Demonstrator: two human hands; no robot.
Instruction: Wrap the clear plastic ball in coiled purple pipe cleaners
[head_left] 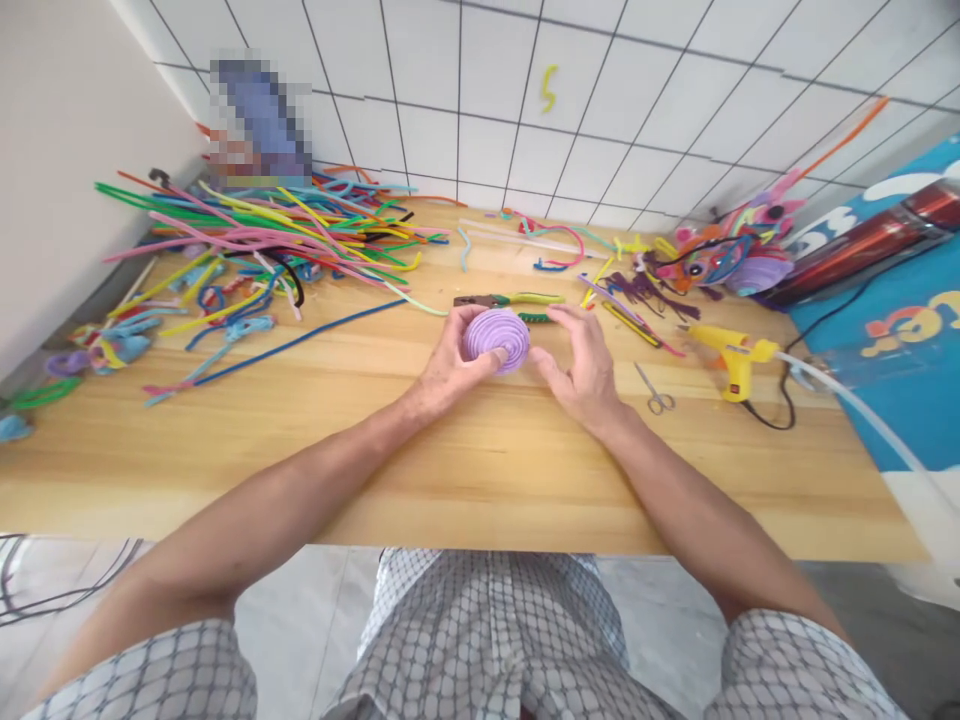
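Observation:
A purple coiled disc (pixel 497 338) with a spiral face is held by my left hand (pixel 457 355), its thumb pressed on the front near the centre and the fingers hidden behind. Just right of the disc is my right hand (pixel 581 365), thumb and fingers apart, with nothing between them. Behind both hands lie pliers (pixel 517 300) with green and yellow handles. Small scissors (pixel 657 390) rest on the wooden table (pixel 495 470) to the right of my right hand.
Many coloured pipe cleaners (pixel 300 225) are heaped at the back left. A yellow glue gun (pixel 735 358) with a cord lies at right, near a colourful figure (pixel 720 255) and a red flask (pixel 862 240). A yellow-black cutter (pixel 632 325) lies behind the scissors.

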